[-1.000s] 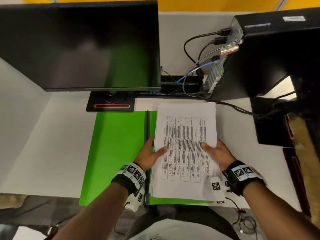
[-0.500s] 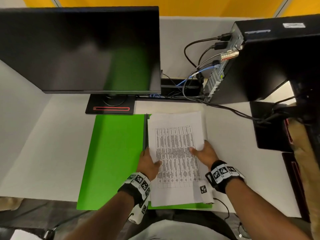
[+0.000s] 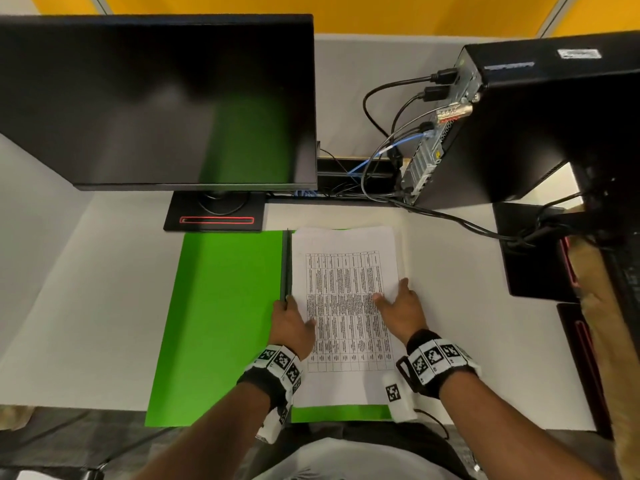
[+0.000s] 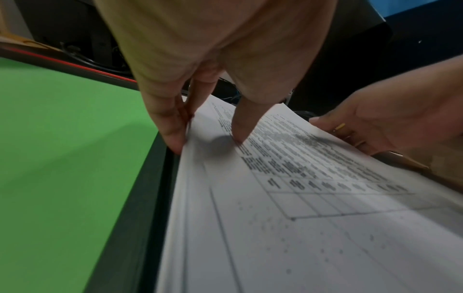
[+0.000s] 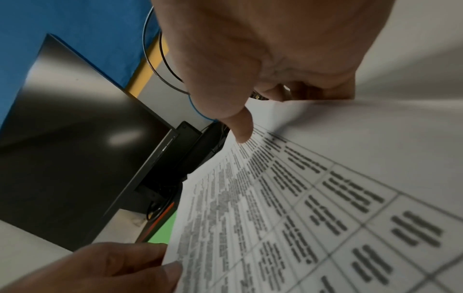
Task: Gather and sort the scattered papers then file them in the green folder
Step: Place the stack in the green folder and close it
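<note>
**2 hands steadying 1 paper stack in an open green folder**

1 green folder [image 3: 221,317] lies open and flat on the white desk [image 3: 86,306], its dark spine [image 3: 286,268] running from near to far down the middle. The left flap is bare green; the right flap carries 1 stack of papers [image 3: 346,271], the top sheet printed with a table. A strip of green shows below the stack's near edge.

The left hand [image 3: 291,323] grips the stack's left edge beside the spine: in the left wrist view its fingers [image 4: 172,136] press against the sheet edges while the thumb [image 4: 240,126] bears on the top sheet. The right hand [image 3: 401,310] grips the right edge, thumb [image 5: 240,126] on the printed table and fingers curled under the sheets, which rise slightly there. Each wrist carries 1 band with black-and-white markers.

Beyond the folder's far edge stands 1 dark monitor [image 3: 156,98] on a black base [image 3: 216,213] with a red line. To the far right stands 1 black computer tower [image 3: 536,133] with several cables [image 3: 384,147] plugged into its rear; 1 cable trails across the desk to the right, clear of the papers.
</note>
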Motion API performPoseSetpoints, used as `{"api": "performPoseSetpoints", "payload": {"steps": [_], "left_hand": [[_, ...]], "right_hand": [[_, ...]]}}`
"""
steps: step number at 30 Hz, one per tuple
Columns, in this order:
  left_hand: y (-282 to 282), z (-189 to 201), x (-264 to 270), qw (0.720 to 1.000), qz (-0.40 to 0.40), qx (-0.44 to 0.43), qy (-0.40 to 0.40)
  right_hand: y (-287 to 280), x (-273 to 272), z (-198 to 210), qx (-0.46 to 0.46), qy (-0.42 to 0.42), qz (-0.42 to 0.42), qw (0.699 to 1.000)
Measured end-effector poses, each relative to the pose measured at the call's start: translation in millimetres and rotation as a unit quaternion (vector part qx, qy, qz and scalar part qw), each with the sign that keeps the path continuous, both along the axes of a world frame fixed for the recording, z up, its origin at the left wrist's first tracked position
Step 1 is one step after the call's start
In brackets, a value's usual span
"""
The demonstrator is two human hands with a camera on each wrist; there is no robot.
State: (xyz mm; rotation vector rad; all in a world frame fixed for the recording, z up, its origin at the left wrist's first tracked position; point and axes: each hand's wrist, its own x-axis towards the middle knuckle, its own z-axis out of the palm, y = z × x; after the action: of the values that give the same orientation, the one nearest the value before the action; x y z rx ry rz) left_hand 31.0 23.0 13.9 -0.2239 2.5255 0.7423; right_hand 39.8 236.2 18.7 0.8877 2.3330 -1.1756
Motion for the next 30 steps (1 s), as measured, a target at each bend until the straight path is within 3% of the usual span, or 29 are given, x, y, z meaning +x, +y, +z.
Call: {"api": "performPoseSetpoints", "payload": {"steps": [9, 13, 16, 19, 24, 30], "left_hand": [[-13.2, 2.2, -7.7, 0.999, -0.03, -0.034, 0.023], [-65.4, 6.1, -31.4, 0.991, 0.082, -0.074, 0.081], [-126.5, 4.5, -39.8, 0.964, 0.216, -0.154, 0.031], [-167.9, -0.1, -36.9, 0.943, 0.281, -0.177, -0.015], [-203.8, -9.7, -41.2, 0.943, 0.306, -0.12, -0.05], [-240.0, 1.0, -49.7, 0.951, 0.266, -0.04, -0.153]], "right_hand": [[-6.0, 5.5, 11.4, 0.0, -0.032, -0.003, 0.999], [-1.4, 5.3, 6.3, 0.016, -0.04, -0.029, 0.999], [1.8, 2.2, 2.9, 0.024, -0.057, -0.074, 0.995], [4.6, -2.9, 4.7, 0.016, -0.091, -0.096, 0.991], [13.0, -10.6, -2.5, 0.009, -0.124, -0.108, 0.986], [18.4, -15.2, 2.2, -0.018, -0.129, -0.107, 0.986]]}}
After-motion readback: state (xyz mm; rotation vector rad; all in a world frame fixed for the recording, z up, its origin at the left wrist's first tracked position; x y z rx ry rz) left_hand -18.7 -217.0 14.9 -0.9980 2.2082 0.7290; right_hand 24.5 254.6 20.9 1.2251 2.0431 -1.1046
